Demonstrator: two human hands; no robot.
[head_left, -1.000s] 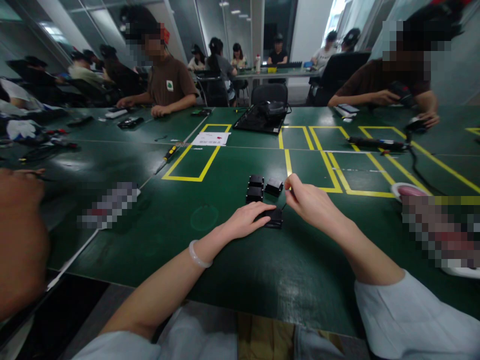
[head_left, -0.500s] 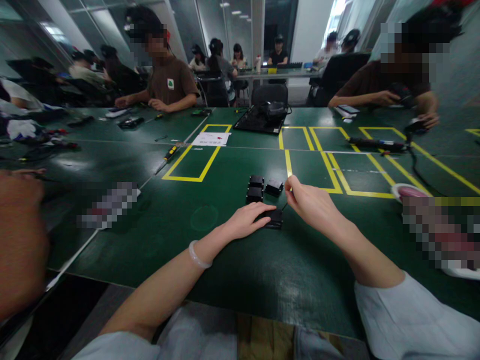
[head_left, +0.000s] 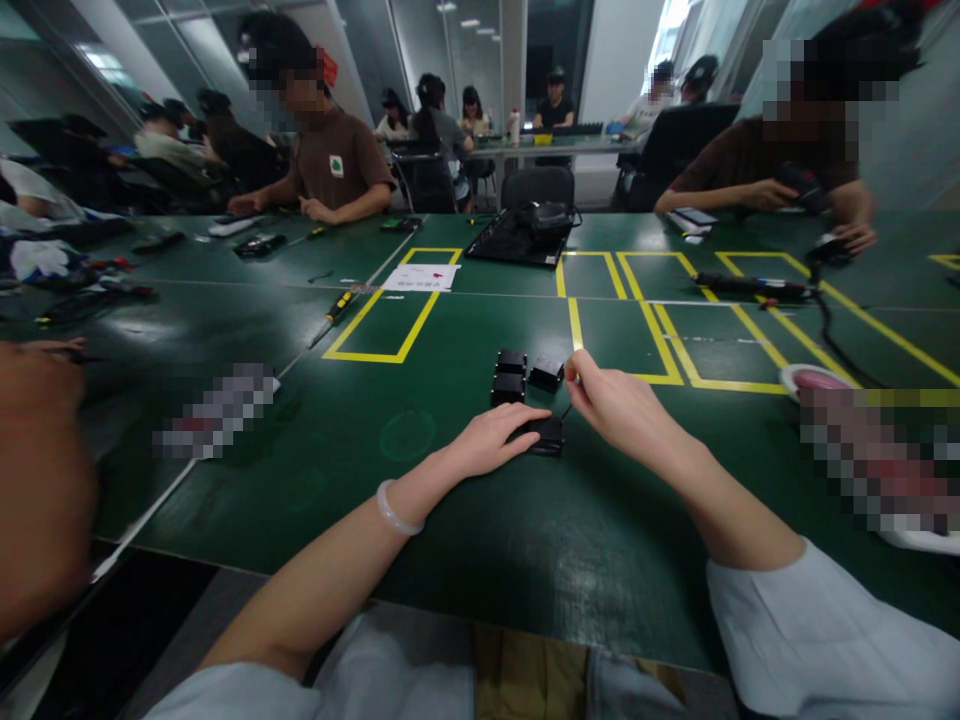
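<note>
My left hand [head_left: 495, 440] lies on the table with its fingers and thumb about a small black box-like part [head_left: 550, 437], holding it down. A pale bangle circles that wrist. Pinched in my right hand [head_left: 604, 392] is a thin dark rod like a hex key [head_left: 566, 411], its lower end at the upper right corner of the held part. Just beyond my fingers, two similar black blocks [head_left: 509, 387] stand one behind the other. Beside them on the right sits a third black block [head_left: 547, 374], turned at an angle.
Yellow tape outlines [head_left: 364, 357] mark the green table [head_left: 420, 560]. A yellow-black screwdriver [head_left: 341, 305], a paper sheet [head_left: 421, 278] and a black tray [head_left: 517, 240] lie farther back. At right is a white-rimmed dish [head_left: 795, 378]. Co-workers sit opposite; another person's arm [head_left: 45, 480] enters at left.
Both hands keep nearly the same place and grip. The whole view has shifted very slightly; the blocks stand as before.
</note>
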